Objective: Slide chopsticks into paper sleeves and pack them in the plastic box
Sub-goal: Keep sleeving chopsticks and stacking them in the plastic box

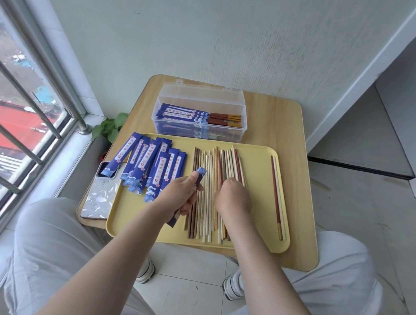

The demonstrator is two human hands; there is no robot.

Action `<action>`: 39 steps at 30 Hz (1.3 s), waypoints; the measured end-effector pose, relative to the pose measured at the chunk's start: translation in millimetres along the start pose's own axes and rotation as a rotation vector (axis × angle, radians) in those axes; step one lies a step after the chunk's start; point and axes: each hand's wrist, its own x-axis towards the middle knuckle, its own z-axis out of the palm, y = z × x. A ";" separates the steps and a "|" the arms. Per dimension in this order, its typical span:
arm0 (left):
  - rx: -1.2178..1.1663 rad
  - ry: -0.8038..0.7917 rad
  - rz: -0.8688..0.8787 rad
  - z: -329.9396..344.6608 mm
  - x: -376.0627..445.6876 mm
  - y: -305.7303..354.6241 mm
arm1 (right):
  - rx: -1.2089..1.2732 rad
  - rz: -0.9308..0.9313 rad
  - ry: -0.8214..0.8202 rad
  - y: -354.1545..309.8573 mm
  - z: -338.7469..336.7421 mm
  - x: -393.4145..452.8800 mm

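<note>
A yellow tray (258,168) lies on a small wooden table (279,124). Several blue paper sleeves (148,163) are fanned out on its left part. A row of loose chopsticks (211,163), pale and brown, fills the middle, and one reddish pair (277,194) lies apart at the right. My left hand (180,195) grips one blue sleeve (201,172), its top end sticking up past my fingers. My right hand (234,200) is curled over the chopstick row, fingers hidden underneath. The clear plastic box (197,127) behind the tray stands open with several sleeved chopsticks inside.
A phone (100,196) in a patterned case lies at the table's left edge, partly under one sleeve. A window with metal bars runs along the left. A small green plant (110,125) sits by the sill. My knees flank the table's front edge.
</note>
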 end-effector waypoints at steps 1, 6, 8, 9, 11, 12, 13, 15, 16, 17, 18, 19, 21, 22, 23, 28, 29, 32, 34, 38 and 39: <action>-0.007 -0.024 0.008 0.3 -0.3 -0.3 | -0.015 -0.006 -0.001 -1.4 0.1 -1.1; -0.073 -0.053 0.028 1.1 -3.3 -1.5 | -0.106 -0.015 -0.026 -7.9 -4.7 -3.2; -0.094 -0.058 0.059 -0.5 -4.5 -2.8 | -0.072 -0.007 -0.035 -8.5 -6.5 -2.6; -0.108 -0.066 0.073 -1.3 -4.8 -3.1 | -0.032 -0.002 -0.028 -7.1 -7.6 -1.7; -0.129 -0.081 0.093 -3.5 -5.2 -3.0 | 0.079 -0.001 0.006 -3.5 -11.0 0.2; -0.131 -0.084 0.098 -4.5 -4.9 -2.7 | 0.135 -0.003 0.016 -1.5 -12.8 1.3; -0.126 -0.084 0.100 -5.6 -4.7 -2.8 | 0.195 -0.003 0.011 -0.3 -15.0 1.9; -0.092 -0.075 0.097 -5.9 -3.7 -2.1 | 0.339 -0.011 -0.026 1.8 -22.1 2.8; -0.075 -0.063 0.096 -5.9 -3.3 -1.8 | 0.422 -0.020 -0.044 2.9 -25.5 3.5; -0.064 -0.053 0.096 -5.1 -2.7 -1.2 | 0.500 -0.023 -0.061 4.5 -29.7 3.1; -0.053 -0.045 0.096 -4.2 -2.4 -0.5 | 0.571 -0.038 -0.077 6.8 -33.8 2.8; -0.033 -0.037 0.098 -3.0 -2.1 0.2 | 0.638 -0.062 -0.094 8.9 -38.2 1.8; 0.061 -0.011 0.106 -0.5 -1.7 1.9 | 0.772 -0.122 -0.118 11.0 -49.0 -1.4; 0.124 0.012 0.110 0.8 -1.8 2.5 | 0.835 -0.145 -0.126 11.0 -54.9 -3.4; 0.189 0.043 0.114 2.0 -1.8 3.1 | 0.898 -0.160 -0.136 10.3 -60.9 -5.3; 0.364 0.179 0.112 6.2 1.6 3.9 | 1.117 -0.193 -0.178 4.5 -80.6 -5.8; 0.378 0.194 0.110 6.7 2.3 3.9 | 1.111 -0.208 -0.161 4.0 -82.3 -5.4; 0.377 0.219 0.104 7.6 3.4 3.0 | 1.095 -0.256 -0.051 5.1 -82.4 -5.1; 0.354 0.220 0.094 7.6 3.1 2.2 | 1.108 -0.255 0.052 6.5 -80.0 -3.8; 0.340 0.202 0.088 6.9 2.0 1.2 | 1.174 -0.206 0.192 5.8 -77.5 0.0; 0.336 0.191 0.089 7.0 1.8 1.4 | 1.179 -0.190 0.223 5.6 -78.1 0.9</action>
